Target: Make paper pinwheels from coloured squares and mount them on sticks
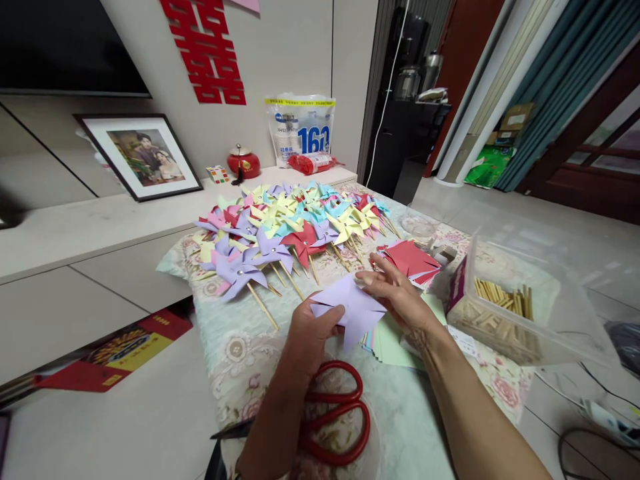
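Note:
My left hand (311,333) pinches a lilac paper square with cut slits (356,303), its thumb lying on top near the middle. At the paper's upper right edge is my right hand (400,297), fingers apart and stretched out; whether a fingertip touches the paper I cannot tell. Red-handled scissors (361,427) lie below, their blades partly hidden by my left forearm. Under and beside my right hand are a stack of pale green paper sheets (393,343) and a stack of red cut paper (410,259). Finished paper pinwheels (240,272) on sticks cover the table's far half.
A clear plastic box (545,327) with short wooden sticks (505,300) stands at the table's right. Behind the floral tablecloth (245,360), a white cabinet (65,233) bears a framed photo (145,157), a red jar (244,163) and a bag of cups (300,130).

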Motion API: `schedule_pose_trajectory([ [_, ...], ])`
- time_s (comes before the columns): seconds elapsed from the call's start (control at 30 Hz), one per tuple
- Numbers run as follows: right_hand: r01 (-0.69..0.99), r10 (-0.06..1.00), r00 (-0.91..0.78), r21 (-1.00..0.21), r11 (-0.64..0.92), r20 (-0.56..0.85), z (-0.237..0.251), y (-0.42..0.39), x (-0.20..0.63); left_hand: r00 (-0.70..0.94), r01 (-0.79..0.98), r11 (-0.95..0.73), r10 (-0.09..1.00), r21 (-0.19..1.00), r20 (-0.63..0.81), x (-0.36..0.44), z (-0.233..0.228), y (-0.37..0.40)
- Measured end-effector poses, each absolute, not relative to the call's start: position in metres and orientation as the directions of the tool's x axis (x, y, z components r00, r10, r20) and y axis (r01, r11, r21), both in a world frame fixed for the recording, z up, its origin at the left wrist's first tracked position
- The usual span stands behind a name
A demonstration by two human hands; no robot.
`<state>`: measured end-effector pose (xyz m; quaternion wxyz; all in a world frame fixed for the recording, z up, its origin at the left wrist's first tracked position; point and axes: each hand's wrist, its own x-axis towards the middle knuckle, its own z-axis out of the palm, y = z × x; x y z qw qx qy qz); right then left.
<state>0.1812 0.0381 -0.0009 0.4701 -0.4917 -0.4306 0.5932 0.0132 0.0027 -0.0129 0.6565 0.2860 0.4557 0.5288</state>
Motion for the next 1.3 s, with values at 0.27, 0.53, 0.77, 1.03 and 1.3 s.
schedule_pose_trajectory([
  [0.27, -0.135, 0.934, -0.246, -0.945, -0.299, -0.261, 0.009, 0.029, 0.175, 0.020, -0.286, 0.237, 0.970, 0.929, -0.241, 0.013, -0.016, 0.003],
  [0.53, -0.075, 0.904, -0.307, -0.940, -0.333, -0.296, 0.010, 0.028, 0.170, -0.011, -0.155, 0.215, 0.976, 0.964, -0.219, 0.011, -0.018, 0.003],
  [0.77, -0.156, 0.936, -0.243, -0.942, -0.298, -0.256, 0.004, 0.029, 0.163, -0.040, -0.313, 0.219, 0.969, 0.924, -0.243, 0.012, -0.022, 0.005],
  [1.03, -0.266, 0.977, -0.118, -0.942, -0.205, -0.179, 0.002, 0.028, 0.150, 0.006, -0.558, 0.219, 0.966, 0.800, -0.260, 0.018, -0.022, 0.005],
  [1.3, -0.241, 0.972, -0.163, -0.949, -0.204, -0.168, -0.001, 0.027, 0.148, -0.087, -0.528, 0.180, 0.961, 0.830, -0.264, 0.016, -0.028, 0.007],
])
